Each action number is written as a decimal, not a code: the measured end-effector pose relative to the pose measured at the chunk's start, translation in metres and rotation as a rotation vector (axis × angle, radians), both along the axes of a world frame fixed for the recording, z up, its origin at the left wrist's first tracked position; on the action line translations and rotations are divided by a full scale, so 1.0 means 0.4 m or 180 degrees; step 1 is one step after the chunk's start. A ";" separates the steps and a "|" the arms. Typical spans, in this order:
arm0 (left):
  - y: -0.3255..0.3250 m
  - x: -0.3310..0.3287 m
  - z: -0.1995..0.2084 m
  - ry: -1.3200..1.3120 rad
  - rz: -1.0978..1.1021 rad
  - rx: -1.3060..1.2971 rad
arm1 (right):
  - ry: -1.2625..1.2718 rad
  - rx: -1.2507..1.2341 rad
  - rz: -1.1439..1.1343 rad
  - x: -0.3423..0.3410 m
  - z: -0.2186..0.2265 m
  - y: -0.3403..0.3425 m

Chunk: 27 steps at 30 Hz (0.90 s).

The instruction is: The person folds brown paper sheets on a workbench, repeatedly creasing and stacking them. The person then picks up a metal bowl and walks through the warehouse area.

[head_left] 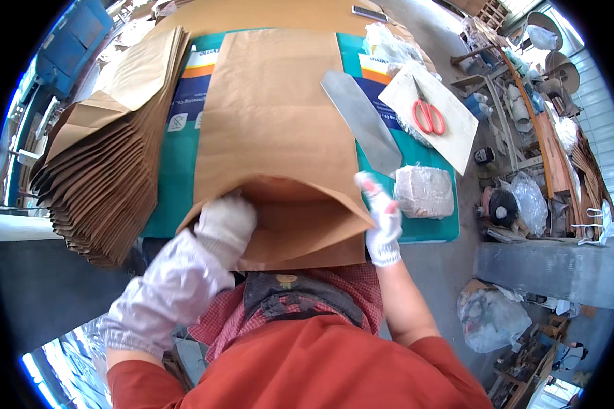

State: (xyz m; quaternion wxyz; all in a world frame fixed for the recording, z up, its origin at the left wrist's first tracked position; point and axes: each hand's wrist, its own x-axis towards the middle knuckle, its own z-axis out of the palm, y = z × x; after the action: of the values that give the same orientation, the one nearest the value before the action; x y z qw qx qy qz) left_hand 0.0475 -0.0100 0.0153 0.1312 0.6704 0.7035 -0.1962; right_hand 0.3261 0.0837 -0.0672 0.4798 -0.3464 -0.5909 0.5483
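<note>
Got left hand point(228, 221) in mouth of paper bag point(276, 116), can't tell if gripping, plus right hand point(381, 210) open by its corner. Got bag flat on green sheet point(433, 230) beside bag stack point(116, 167), partly under metal plate point(365, 124). Looks like opening-up, calls for spreading mouth evenly

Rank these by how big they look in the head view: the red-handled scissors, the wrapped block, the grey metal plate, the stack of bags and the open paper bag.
1. Open paper bag
2. Stack of bags
3. Grey metal plate and wrapped block: too close to rank
4. Red-handled scissors
</note>
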 end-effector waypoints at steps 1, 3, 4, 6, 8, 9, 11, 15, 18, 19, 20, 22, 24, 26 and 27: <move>-0.086 0.021 -0.015 -0.0181 -0.0050 0.0829 | -0.0208 0.0024 0.0165 0.001 -0.031 0.000; -0.153 0.023 -0.072 -0.0946 0.0117 0.1163 | -0.0156 -0.0131 0.0240 -0.009 -0.047 0.000; -0.166 0.017 -0.095 -0.1473 0.0373 0.0645 | -0.0122 -0.0154 0.0309 -0.018 -0.046 -0.005; -0.158 0.030 -0.153 -0.1557 0.0153 0.0565 | -0.0066 -0.0152 0.0362 -0.028 -0.034 -0.008; -0.123 0.096 -0.212 -0.0632 -0.0687 0.1446 | 0.0079 -0.0334 0.0494 -0.030 -0.023 0.002; -0.075 0.105 -0.224 -0.0963 -0.1164 0.1477 | 0.0179 -0.0434 0.0514 -0.034 -0.023 0.010; 0.033 0.137 -0.210 -0.1202 -0.1974 0.1610 | 0.0431 -0.0677 0.0666 -0.036 -0.002 0.028; 0.158 0.200 -0.115 -0.1781 -0.0790 0.0005 | 0.0274 -0.0324 0.0906 -0.050 -0.043 0.072; 0.163 0.167 -0.159 -0.1027 -0.1705 0.0460 | -0.1603 0.1499 0.0896 -0.072 -0.016 0.075; 0.167 0.153 -0.159 -0.0819 -0.1839 0.0420 | -0.2196 0.1998 0.0790 -0.086 -0.003 0.063; 0.168 0.134 -0.157 -0.0578 -0.1782 0.0336 | -0.2434 0.2076 0.0718 -0.097 -0.002 0.055; 0.203 0.093 -0.143 -0.0145 -0.1461 0.0100 | -0.2906 0.2229 0.0576 -0.115 -0.004 0.042; 0.240 0.058 -0.108 0.0292 -0.0930 0.0105 | -0.3083 0.2304 0.0578 -0.122 0.005 0.039; 0.242 0.009 -0.175 -0.0028 -0.0585 0.0923 | -0.3220 0.2356 0.0573 -0.135 0.011 0.032; 0.248 0.001 -0.189 -0.0125 -0.0465 0.1062 | -0.3226 0.2372 0.0516 -0.143 0.010 0.028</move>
State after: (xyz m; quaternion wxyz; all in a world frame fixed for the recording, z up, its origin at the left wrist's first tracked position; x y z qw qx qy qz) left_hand 0.0479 0.0894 -0.0604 0.0173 0.7359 0.6730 -0.0725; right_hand 0.2688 0.0950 -0.0632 0.1858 -0.3268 -0.9203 0.1083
